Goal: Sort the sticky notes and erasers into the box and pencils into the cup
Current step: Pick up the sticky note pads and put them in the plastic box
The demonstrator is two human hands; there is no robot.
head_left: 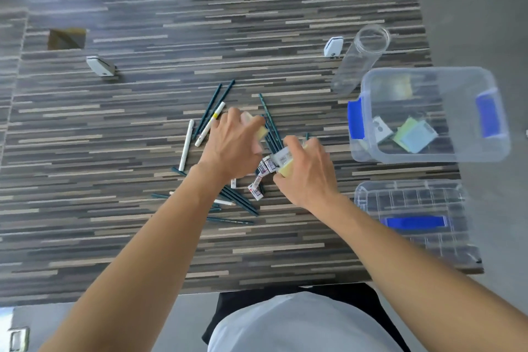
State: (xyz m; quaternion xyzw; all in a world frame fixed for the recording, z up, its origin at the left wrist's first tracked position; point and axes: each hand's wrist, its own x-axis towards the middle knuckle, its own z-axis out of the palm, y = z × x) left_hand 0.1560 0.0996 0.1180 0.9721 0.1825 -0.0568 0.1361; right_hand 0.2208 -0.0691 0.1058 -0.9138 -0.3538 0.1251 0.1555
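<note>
A pale grey lap (pixel 300 326) fills the bottom of the view, nearest the camera, with a dark seat edge behind it, and two bare forearms reach forward from either side over a striped wood-pattern table (pixel 114 208). The left hand (pixel 234 146) has its fingers curled round a pale yellow sticky-note pad (pixel 261 130), held just above the scattered pile. The right hand (pixel 305 171) grips another yellow pad (pixel 285 169) together with a white-wrapped eraser (pixel 281 158) pinched against it. More small wrapped erasers (pixel 257 190) lie on the table between and just below the two hands. Dark teal pencils (pixel 217 103) lie loose around and under the hands, some fanned out beyond the left hand and others beside the left wrist, mixed with a few white pens (pixel 186 146). To the right stands a clear plastic box (pixel 428 157) with blue clips; inside it are green and blue sticky notes (pixel 414 136) and a white eraser-like piece. Its clear lid (pixel 414 208), with a blue handle, lies flat on the table nearer the person. Behind the box a clear plastic cup (pixel 363 57) stands with no pencils visible in it. Two small white devices (pixel 100 66) sit farther back on the table, well apart.
</note>
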